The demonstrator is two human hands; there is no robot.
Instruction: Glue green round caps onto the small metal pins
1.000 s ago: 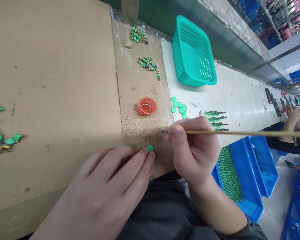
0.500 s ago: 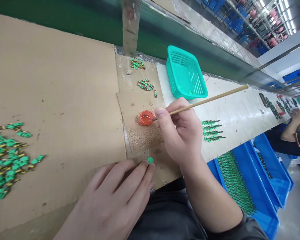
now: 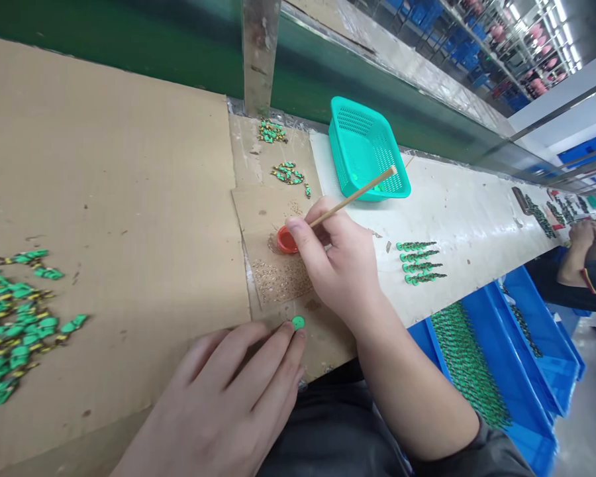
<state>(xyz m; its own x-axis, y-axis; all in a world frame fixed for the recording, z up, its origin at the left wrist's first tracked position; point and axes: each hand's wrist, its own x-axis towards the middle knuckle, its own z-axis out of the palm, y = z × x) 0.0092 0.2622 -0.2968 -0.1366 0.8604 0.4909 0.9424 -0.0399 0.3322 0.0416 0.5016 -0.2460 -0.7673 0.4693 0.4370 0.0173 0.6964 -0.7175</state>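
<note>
A thin wooden stick [image 3: 357, 195] is pinched between thumb and fingers of my right hand [image 3: 335, 258]. It slants up to the right, its lower tip hidden by my fingers at the small red cup [image 3: 285, 241]. The cup stands on a cardboard piece [image 3: 251, 222] dotted with shiny specks. Lower down, my left hand [image 3: 243, 391] lies palm down with its fingers close together. Between its fingertips shows a small round green disc [image 3: 298, 322] with tiny holes, like a button; whatever is beneath it is hidden.
Green, yellow and dark small pieces [image 3: 22, 324] lie heaped at left, with smaller groups [image 3: 288, 173] behind the cup. A turquoise basket [image 3: 345, 159] stands beyond. Rows of green-topped pieces [image 3: 420, 262] lie right; blue trays [image 3: 521, 411] sit below. Another person's arm [image 3: 573, 255] is far right.
My right hand has moved left and slightly up, bringing the stick to the red cup. The stick is now tilted more steeply. My left hand remains at the green disc.
</note>
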